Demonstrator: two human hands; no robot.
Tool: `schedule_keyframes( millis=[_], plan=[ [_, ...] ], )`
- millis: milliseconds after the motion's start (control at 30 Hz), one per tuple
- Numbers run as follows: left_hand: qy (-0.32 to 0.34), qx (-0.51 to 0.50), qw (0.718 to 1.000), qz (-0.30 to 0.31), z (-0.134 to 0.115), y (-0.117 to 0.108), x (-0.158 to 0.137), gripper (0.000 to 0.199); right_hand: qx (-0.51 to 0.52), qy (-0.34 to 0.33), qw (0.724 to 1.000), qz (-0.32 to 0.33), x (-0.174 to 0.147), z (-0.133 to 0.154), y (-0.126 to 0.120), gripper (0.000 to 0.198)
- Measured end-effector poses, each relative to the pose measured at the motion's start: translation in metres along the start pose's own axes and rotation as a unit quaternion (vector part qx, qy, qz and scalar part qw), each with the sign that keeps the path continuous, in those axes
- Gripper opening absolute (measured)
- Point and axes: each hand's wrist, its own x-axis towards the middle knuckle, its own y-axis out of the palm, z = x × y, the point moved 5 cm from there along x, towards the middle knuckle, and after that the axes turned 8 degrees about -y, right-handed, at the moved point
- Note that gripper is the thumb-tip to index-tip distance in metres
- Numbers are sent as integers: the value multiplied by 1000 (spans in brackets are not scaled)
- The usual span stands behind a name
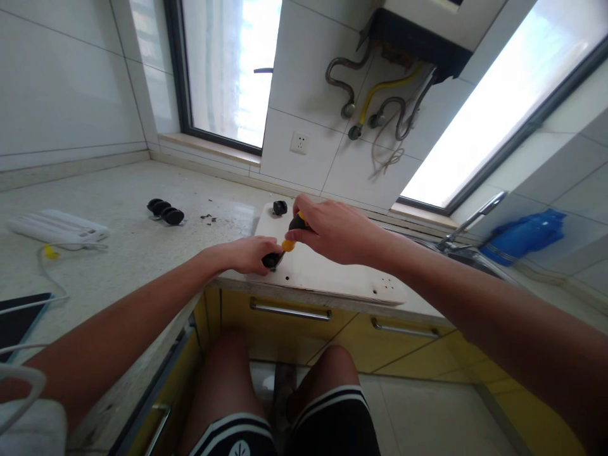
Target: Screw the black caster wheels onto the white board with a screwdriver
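Above the yellow drawers (289, 335), we have a white board (327, 272) flat on the speckled counter (128, 190), our left hand (253, 254) gripping a black caster (270, 260) at its left end, our right hand (332, 231) wrapped round a screwdriver (287, 245), and tiled wall (304, 82) and window (228, 63) behind.

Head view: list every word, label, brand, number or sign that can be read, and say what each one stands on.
No words, brands or numbers can be read.
White leaf-like emblem on the black shorts: a sign, with no readable letters.
Small grey patches on the white block-shaped device: too small to tell whether they carry text.
Screwdriver in the right hand: no lettering can be made out.
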Motion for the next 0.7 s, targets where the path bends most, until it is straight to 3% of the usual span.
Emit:
schedule_keyframes(
  millis=[500,700],
  plan=[
    [18,-4,1000,-1,3,2,2,15,-18,-18,1000,14,-4,6,-3,36],
    [39,-9,999,-10,6,5,3,18,43,-81,995,29,-6,4,-2,28]
  ],
)
